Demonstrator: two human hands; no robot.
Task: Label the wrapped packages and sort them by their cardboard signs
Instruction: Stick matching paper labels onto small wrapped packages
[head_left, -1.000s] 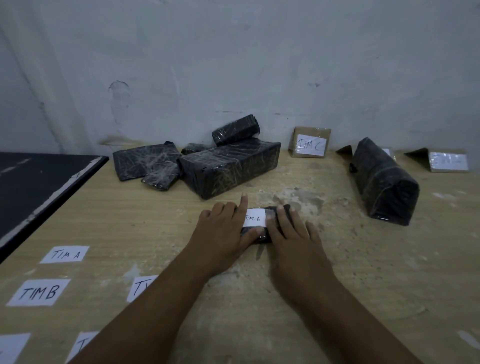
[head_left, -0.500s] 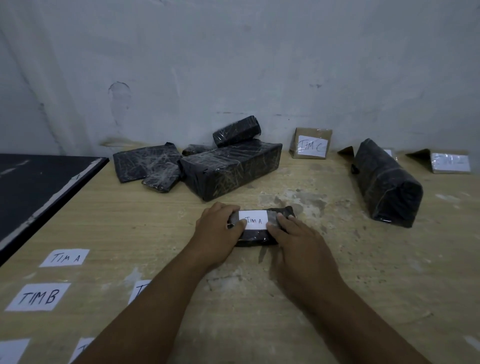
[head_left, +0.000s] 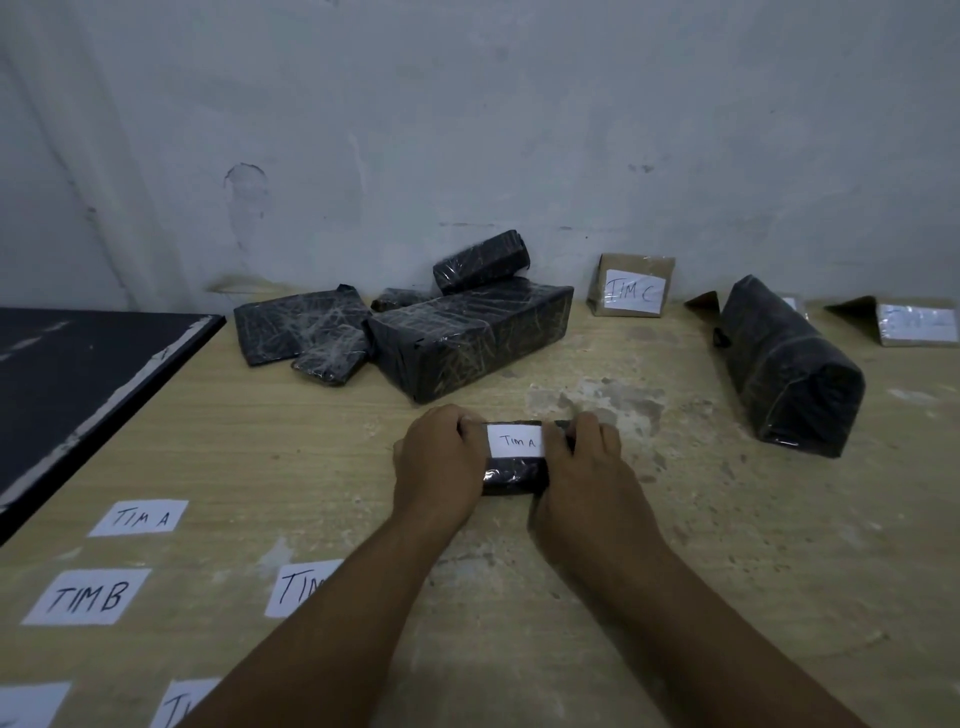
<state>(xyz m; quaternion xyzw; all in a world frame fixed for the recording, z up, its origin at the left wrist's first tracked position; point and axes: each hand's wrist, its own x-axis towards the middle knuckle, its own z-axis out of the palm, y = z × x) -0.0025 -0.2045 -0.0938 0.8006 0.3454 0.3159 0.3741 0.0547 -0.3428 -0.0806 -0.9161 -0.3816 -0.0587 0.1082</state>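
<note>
small package: lies on the table near its middle, just in front of the large package. its long axis runs left to right across the view, roughly parallel to the wall. the top face points up and bears a white label reading "tim a", with the writing upright toward the person.

left hand: curled round the left end of the small package. right hand: curled round the right end. the hands are apart, with the label between them (both ends are covered, so the full length of the package cannot be seen).

hidden or unclear:
- the first cardboard sign at the wall reads "tim c".
- the far right sign carries white paper too blurred to read.
- a third sign is mostly hidden behind the long package, whose long axis runs from the wall toward the person.
- loose slips lie at lower left: one reads "tim a", one "tim b".
- the half-covered slip shows only "tim" beside the left forearm.
- two cut-off slips meet the bottom edge.
- smaller packages are piled left of the large package, and one rests on top of it.
</note>
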